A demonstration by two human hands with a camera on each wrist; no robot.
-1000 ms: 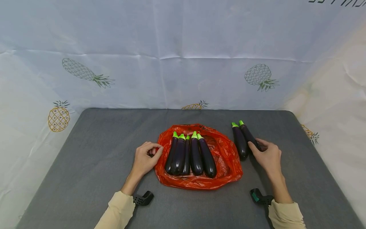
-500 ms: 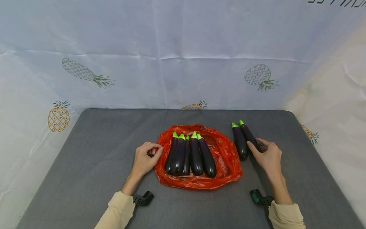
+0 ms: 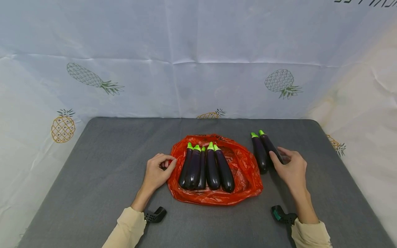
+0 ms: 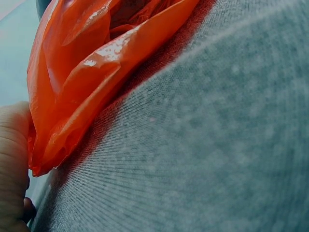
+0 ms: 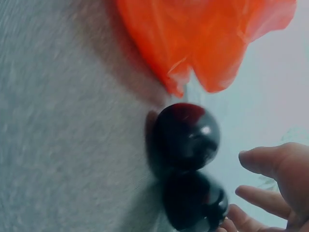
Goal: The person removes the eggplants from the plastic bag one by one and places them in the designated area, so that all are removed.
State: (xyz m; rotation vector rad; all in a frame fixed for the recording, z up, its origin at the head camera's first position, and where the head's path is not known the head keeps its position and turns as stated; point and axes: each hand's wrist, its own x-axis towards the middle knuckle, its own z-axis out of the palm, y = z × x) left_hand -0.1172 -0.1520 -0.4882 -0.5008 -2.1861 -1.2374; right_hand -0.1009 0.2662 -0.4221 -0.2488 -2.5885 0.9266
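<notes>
Several dark purple eggplants with green stem ends lie side by side in an opened red plastic bag. At the bag's left rim, my left hand pinches the plastic between thumb and fingers; the folded edge of the bag fills the left wrist view's upper left. Two more eggplants lie right of the bag. My right hand is at the lower end of the outer eggplant. In the right wrist view its thumb stands off, and lower fingertips reach that eggplant's side. The inner eggplant lies between it and the bag.
A grey cloth covers the table. White fabric printed with pineapples hangs behind it and along both sides. Black wrist camera mounts stick out from both wrists over the tabletop.
My right hand has shifted very slightly to the right. The left hand, bag and eggplants stay where they were.
</notes>
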